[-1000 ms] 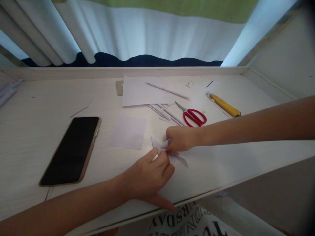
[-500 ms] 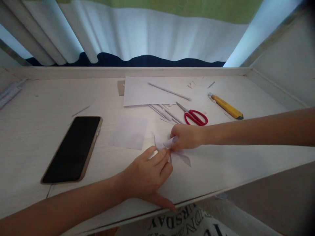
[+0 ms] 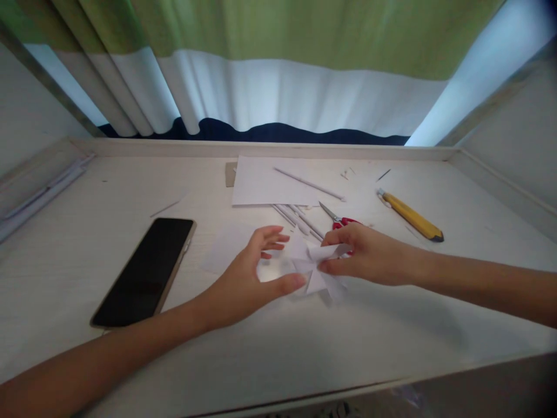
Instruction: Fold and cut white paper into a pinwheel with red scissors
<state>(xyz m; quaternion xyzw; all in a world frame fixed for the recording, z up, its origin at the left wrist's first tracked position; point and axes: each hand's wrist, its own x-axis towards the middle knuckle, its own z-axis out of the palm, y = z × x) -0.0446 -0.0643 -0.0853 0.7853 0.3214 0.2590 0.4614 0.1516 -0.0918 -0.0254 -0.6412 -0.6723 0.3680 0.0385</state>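
A white paper pinwheel with folded blades is just above the white desk. My right hand pinches it near the centre, thumb below and forefinger on a curled blade. Beside it on the left, my left hand is spread, its thumb near a lower blade; whether the thumb touches the paper I cannot tell. Partly behind my left hand lies a thin square paper sheet. Red-handled scissors lie behind my right hand, which hides most of their handles.
Rolled paper sticks lie below a white sheet, with another paper stick on top. A yellow box cutter is on the right, a black phone on the left. The desk's front edge runs along the bottom.
My left hand has let go of the pinwheel and opened to its left. The right hand still holds the paper, now turned so several blades show. The view has tilted up.
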